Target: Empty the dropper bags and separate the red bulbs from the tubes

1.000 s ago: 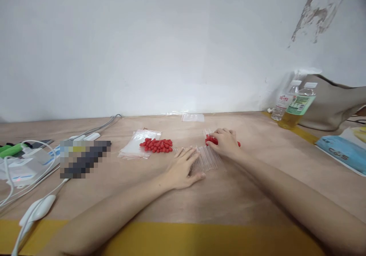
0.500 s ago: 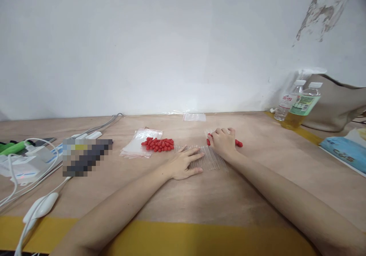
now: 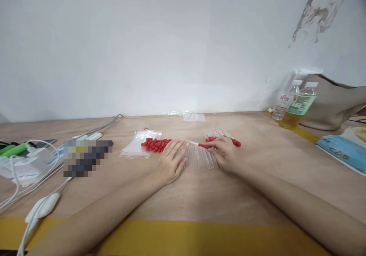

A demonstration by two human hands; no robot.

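Note:
My left hand [image 3: 170, 160] lies flat with its fingers stretched out, at the left end of a row of clear glass tubes [image 3: 200, 158] on the wooden table [image 3: 200, 198]. Its fingertips almost reach a heap of red rubber caps [image 3: 154, 144]. My right hand [image 3: 224, 153] pinches a clear tube with a red cap [image 3: 201, 145] on it, the tube pointing left over the row. Behind that hand lie several more red-capped tubes [image 3: 225, 137].
Clear zip bags [image 3: 137, 145] lie under and beside the caps, another bag [image 3: 193, 117] near the wall. White cables and chargers [image 3: 31, 164] crowd the left. Two bottles [image 3: 294, 103], a beige bag [image 3: 334, 103] and a blue pack [image 3: 341, 153] stand right. Yellow tape [image 3: 185, 237] edges the table.
My left hand slid left and forward toward the red caps. My right hand came back from the capped tubes holding one capped tube, now pointing left.

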